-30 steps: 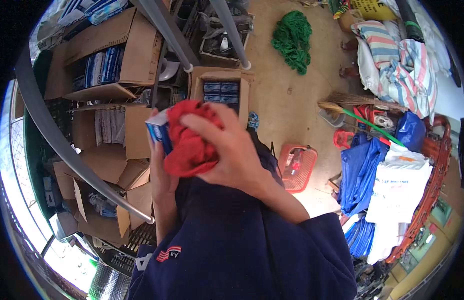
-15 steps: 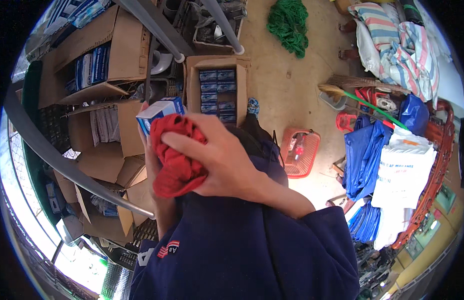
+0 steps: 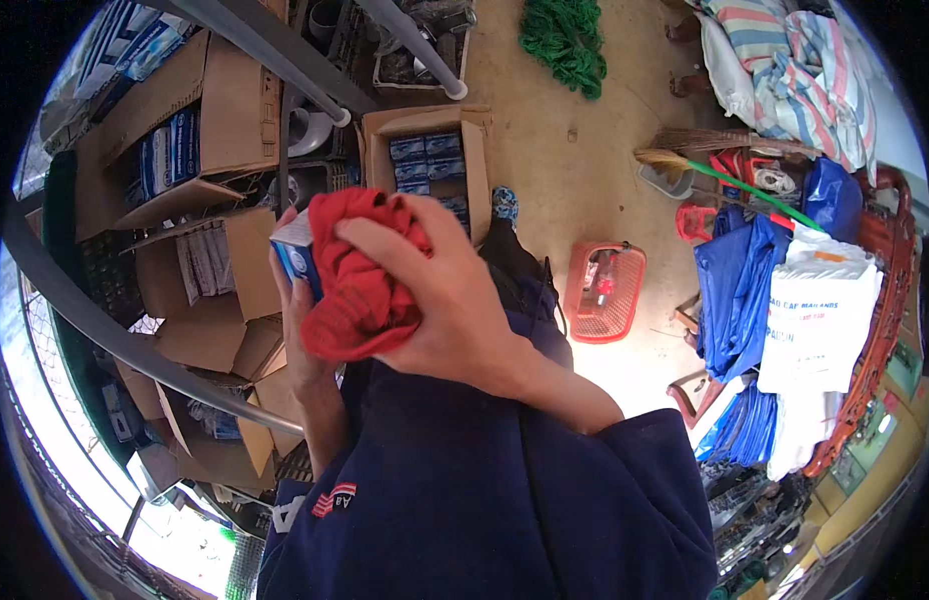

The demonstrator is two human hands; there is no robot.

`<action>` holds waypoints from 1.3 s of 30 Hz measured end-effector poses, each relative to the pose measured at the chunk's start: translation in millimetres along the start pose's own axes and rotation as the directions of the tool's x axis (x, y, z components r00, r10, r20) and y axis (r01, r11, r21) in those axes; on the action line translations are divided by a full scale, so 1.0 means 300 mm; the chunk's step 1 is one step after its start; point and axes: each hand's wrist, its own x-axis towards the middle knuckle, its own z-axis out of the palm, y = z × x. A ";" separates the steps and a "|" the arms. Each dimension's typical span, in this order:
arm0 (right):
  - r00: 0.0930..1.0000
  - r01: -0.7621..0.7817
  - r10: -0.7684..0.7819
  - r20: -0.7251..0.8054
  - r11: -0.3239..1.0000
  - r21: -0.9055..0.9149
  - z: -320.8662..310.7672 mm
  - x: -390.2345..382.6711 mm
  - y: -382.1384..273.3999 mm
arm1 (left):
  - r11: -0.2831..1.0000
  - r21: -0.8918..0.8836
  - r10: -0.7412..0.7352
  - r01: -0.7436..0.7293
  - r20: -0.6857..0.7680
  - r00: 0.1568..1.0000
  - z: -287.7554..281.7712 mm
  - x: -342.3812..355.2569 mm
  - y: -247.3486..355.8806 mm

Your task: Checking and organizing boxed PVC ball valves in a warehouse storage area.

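In my right hand (image 3: 450, 290) is a bunched red cloth (image 3: 360, 300), its fingers closed round the folds. The cloth presses against a small blue and white box (image 3: 297, 250) that my left hand (image 3: 303, 330) grips from the left side. Most of the box is hidden behind the cloth, and much of my left hand is too. Beyond my hands an open cardboard carton (image 3: 477, 160) holds rows of similar blue boxes (image 3: 427, 165).
At the left, open cardboard cartons (image 3: 240, 110) sit behind a curved metal rail (image 3: 135, 340). Green netting (image 3: 565, 45) lies on the floor ahead. To the right are a red plastic basket (image 3: 607, 290), a broom (image 3: 725, 188), blue plastic sheeting (image 3: 735, 290) and a white printed sack (image 3: 820, 320).
My right hand and the red cloth have moved slightly up across the box, covering more of it. My left hand still holds the box. The view has shifted a little.
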 end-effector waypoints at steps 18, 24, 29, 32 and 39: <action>0.973 -0.094 0.049 0.224 0.976 0.197 -0.173 -0.013 0.050 | 0.819 0.536 -0.034 -0.205 0.402 0.915 -0.057 -0.046 0.028; 0.899 -0.038 -0.024 0.436 0.990 0.133 -0.180 0.021 0.043 | 0.622 0.697 -0.087 -0.356 0.514 0.853 -0.055 -0.047 0.071; 0.856 -0.094 0.036 0.515 0.992 0.088 -0.169 0.045 0.033 | 0.667 0.687 0.023 -0.288 0.367 0.930 -0.039 -0.083 0.082; 0.872 -0.067 0.025 0.489 0.995 0.068 -0.159 0.047 0.029 | 0.538 0.762 -0.012 -0.359 0.433 0.902 -0.042 -0.088 0.097; 0.936 -0.123 0.115 0.333 0.992 0.003 -0.137 0.021 0.037 | 0.651 0.703 0.098 -0.285 0.294 0.951 -0.048 -0.084 0.030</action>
